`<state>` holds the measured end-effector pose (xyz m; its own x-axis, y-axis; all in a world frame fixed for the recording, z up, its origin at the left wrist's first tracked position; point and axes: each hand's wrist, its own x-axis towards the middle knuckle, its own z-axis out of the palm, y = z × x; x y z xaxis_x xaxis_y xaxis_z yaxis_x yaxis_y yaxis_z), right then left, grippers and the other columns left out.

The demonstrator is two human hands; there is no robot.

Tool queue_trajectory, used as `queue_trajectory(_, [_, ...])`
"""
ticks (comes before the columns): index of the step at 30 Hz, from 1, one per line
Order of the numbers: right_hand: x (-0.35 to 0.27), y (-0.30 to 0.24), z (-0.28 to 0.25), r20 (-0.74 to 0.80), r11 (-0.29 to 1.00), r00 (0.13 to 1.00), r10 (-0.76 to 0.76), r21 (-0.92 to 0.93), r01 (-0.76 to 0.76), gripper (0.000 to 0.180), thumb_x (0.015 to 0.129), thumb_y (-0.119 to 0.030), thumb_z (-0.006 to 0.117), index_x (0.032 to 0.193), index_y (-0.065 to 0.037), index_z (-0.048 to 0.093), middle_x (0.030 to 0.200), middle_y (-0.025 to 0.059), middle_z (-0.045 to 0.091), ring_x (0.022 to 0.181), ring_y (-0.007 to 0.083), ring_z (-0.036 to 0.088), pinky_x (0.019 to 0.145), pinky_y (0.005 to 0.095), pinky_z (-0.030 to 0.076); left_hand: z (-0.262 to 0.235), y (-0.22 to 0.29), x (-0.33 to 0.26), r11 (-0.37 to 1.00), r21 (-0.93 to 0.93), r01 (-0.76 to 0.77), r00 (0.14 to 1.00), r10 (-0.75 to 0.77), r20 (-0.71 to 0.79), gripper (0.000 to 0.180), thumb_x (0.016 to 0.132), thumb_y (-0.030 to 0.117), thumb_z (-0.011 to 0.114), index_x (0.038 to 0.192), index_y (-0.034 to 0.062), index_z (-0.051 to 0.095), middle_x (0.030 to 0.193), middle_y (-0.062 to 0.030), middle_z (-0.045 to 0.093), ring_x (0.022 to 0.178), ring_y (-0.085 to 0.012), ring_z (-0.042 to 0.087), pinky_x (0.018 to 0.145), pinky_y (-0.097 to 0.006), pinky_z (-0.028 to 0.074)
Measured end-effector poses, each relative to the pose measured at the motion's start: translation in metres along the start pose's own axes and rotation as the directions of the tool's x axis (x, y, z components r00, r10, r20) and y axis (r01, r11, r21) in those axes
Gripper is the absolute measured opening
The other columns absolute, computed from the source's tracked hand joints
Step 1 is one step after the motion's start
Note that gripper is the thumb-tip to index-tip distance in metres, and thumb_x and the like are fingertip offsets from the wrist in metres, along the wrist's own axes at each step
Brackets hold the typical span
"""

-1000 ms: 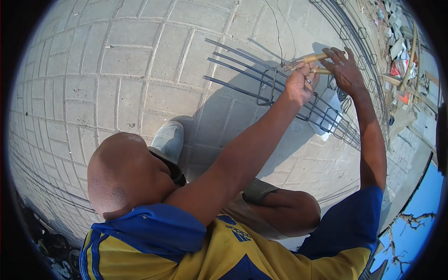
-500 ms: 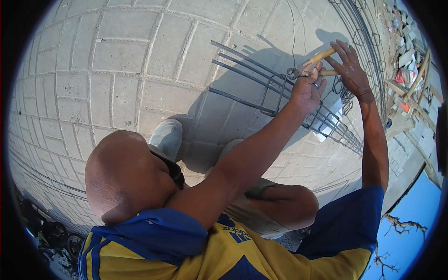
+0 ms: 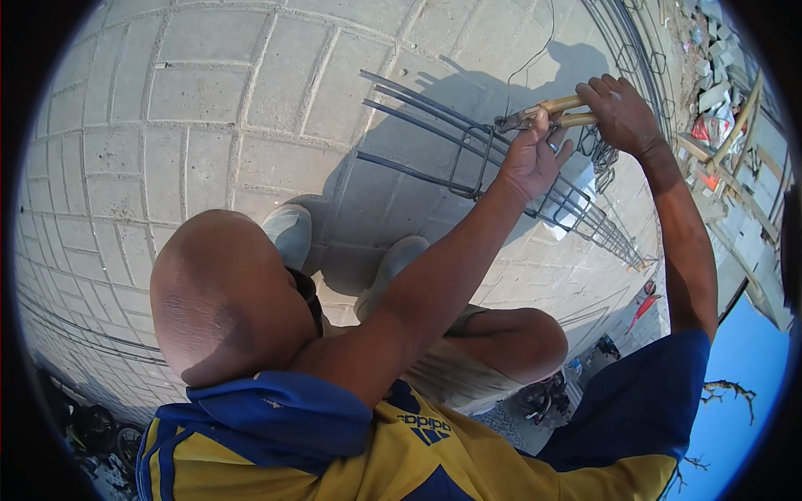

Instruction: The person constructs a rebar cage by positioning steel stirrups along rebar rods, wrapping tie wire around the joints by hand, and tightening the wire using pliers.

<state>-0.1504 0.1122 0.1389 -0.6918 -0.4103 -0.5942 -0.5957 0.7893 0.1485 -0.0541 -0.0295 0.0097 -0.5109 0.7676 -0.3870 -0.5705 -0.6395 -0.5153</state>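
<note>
A pair of pincers (image 3: 565, 103) with yellow handles has its metal jaws at a stirrup near the close end of a rebar cage (image 3: 459, 125). My right hand (image 3: 620, 113) is closed around both handles. Near the jaws, my left hand (image 3: 535, 159) holds the pincers by thumb and forefinger, its other fingers partly loose and a ring on one. A thin dark wire (image 3: 528, 63) runs from the jaws up across the paving. Whether the jaws grip a tie on the stirrup is too small to tell.
The cage stretches away to the right, past a white sheet (image 3: 576, 199) and a tangle of wire (image 3: 603, 159). More bundled rebar (image 3: 639, 50) lies at the upper right, beside rubble and timber (image 3: 735, 167). My shoes (image 3: 290, 236) stand on grey paving blocks (image 3: 200, 92).
My right hand's fingers, spread before, are now wrapped round both handles. The handles have drawn closer together, and the view has shifted slightly.
</note>
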Motion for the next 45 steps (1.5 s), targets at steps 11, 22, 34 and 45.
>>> queue_trajectory(11, [0.005, -0.014, -0.013, 0.934, 0.123, 0.254, -0.252, 0.291, -0.949, 0.024, 0.072, -0.007, 0.076, 0.087, 0.003, 0.06, 0.064, 0.0114, 0.061, 0.047, 0.0206, 0.06, 0.041, 0.0344, 0.05, 0.026, -0.023, 0.015, 0.913, -0.403, -0.065, 0.986, -0.004, -0.169, 0.032, 0.09, 0.032, 0.064, 0.069, 0.0126, 0.049, 0.075, -0.006, 0.06, 0.088, -0.0262, 0.062, 0.085, -0.045, 0.049])
queue_trajectory(22, [-0.072, -0.083, 0.046, 0.794, 0.108, 0.54, 0.279, 0.533, -0.84, 0.024, 0.069, -0.012, 0.075, 0.077, 0.006, 0.06, 0.06, 0.0126, 0.062, 0.051, 0.0184, 0.062, 0.044, 0.033, 0.049, -0.006, -0.029, -0.003, 0.965, -0.117, 0.235, 0.957, -0.251, -0.146, 0.031, 0.084, 0.024, 0.062, 0.06, 0.0143, 0.044, 0.061, -0.0052, 0.051, 0.069, -0.0239, 0.056, 0.071, -0.042, 0.048])
queue_trajectory(34, [0.018, -0.038, -0.053, 0.644, 0.891, 0.711, 0.28, 0.101, -0.442, 0.02, 0.079, -0.01, 0.065, 0.096, 0.0, 0.064, 0.072, 0.0104, 0.062, 0.065, 0.0234, 0.062, 0.062, 0.0358, 0.052, 0.07, -0.023, 0.018, 0.853, -0.485, -0.191, 0.887, -0.061, -0.457, 0.035, 0.09, 0.032, 0.067, 0.072, 0.0115, 0.044, 0.068, -0.0047, 0.049, 0.068, -0.0211, 0.054, 0.07, -0.04, 0.048])
queue_trajectory(45, [-0.029, -0.088, 0.017, 0.842, 0.326, 0.424, 0.334, 0.319, -0.89, 0.042, 0.067, -0.012, 0.073, 0.097, 0.013, 0.056, 0.075, 0.0169, 0.067, 0.064, 0.0237, 0.068, 0.056, 0.0337, 0.053, 0.0, -0.033, 0.007, 0.969, -0.247, -0.01, 0.869, -0.113, -0.482, 0.024, 0.08, 0.026, 0.068, 0.077, 0.0133, 0.047, 0.065, -0.0057, 0.05, 0.06, -0.0222, 0.051, 0.058, -0.04, 0.047])
